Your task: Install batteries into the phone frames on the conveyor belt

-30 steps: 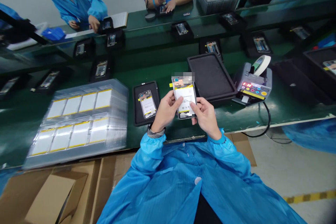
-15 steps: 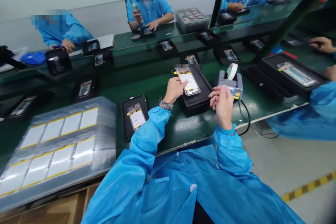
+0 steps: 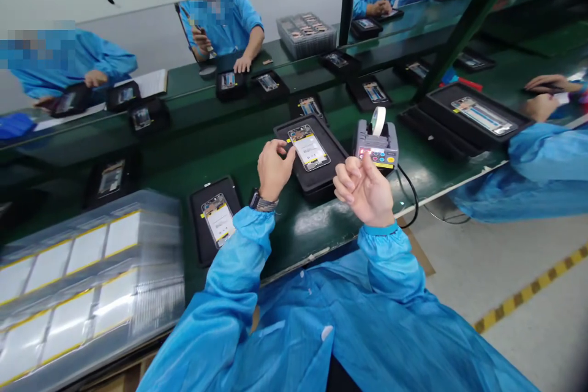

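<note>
A phone with its back off (image 3: 310, 147), showing a white battery, lies in a black foam tray (image 3: 337, 150). Beside its left edge is my left hand (image 3: 273, 170), fingers bent but apart, with nothing visible in them. My right hand (image 3: 365, 190) hovers palm up between the tray and a grey tape dispenser (image 3: 379, 144) with a white tape roll (image 3: 378, 120). Its fingers are curled, thumb and forefinger together; whatever they may hold is too small to make out. Left of my left forearm, a second opened phone (image 3: 217, 217) rests in another black tray (image 3: 198, 239).
A clear plastic stack of trays with white batteries (image 3: 87, 251) stands at the left. Across the green bench (image 3: 248, 162), several co-workers in blue handle phones in black trays. A large black tray (image 3: 432, 101) holds a phone at right. The dispenser's cable (image 3: 416, 196) hangs over the bench edge.
The phone that my left hand held tilted now lies flat in the tray, and the hand has let go. My right hand has turned palm up near the dispenser. The view has shifted right.
</note>
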Demonstrator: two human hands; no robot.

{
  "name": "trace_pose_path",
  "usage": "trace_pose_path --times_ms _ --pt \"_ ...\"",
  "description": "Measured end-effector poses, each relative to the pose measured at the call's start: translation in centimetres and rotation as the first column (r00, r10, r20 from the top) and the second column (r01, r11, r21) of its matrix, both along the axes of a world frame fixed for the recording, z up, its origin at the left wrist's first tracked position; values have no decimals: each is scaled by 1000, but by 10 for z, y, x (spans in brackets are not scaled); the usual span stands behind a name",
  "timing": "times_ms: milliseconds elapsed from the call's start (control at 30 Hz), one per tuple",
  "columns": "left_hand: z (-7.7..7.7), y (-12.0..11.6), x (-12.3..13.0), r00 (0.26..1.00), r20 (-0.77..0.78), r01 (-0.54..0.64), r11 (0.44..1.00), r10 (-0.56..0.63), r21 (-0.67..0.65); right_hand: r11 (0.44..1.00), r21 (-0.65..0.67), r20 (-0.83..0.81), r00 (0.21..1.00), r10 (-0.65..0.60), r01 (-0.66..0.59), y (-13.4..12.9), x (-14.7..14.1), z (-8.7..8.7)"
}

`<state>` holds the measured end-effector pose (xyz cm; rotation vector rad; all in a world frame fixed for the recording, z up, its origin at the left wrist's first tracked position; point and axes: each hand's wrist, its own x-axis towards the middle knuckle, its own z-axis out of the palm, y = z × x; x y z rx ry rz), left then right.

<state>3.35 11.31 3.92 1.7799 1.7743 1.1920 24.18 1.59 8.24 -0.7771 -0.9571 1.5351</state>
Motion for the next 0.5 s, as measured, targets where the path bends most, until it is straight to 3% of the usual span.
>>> trace_pose_path --times_ms 67,133,200,267,333,400,500 --pt "-4 -9 1 991 -76 -115 993 113 -21 997 -10 -76 995 70 -71 1 -2 -2" --pt "-8 -15 2 987 -125 -123 978 103 -169 995 -4 -142 985 100 -101 2 -4 -8" --pt "-11 -17 4 991 -134 -64 950 24 -305 999 21 -153 988 -22 25 3 -6 -18" --pt "-13 -15 5 994 -109 -44 938 6 -345 973 41 -125 967 -221 227 3 -6 -29" --pt "-12 -9 3 997 -3 -74 951 77 -299 934 53 -94 933 -349 354 1 -2 -41" --pt "-11 -1 -4 964 224 -80 961 142 -263 917 62 -83 918 -388 393 -1 4 -50" --pt "-10 8 -21 815 557 -3 963 159 -270 898 61 -75 899 -432 437 -4 14 -61"
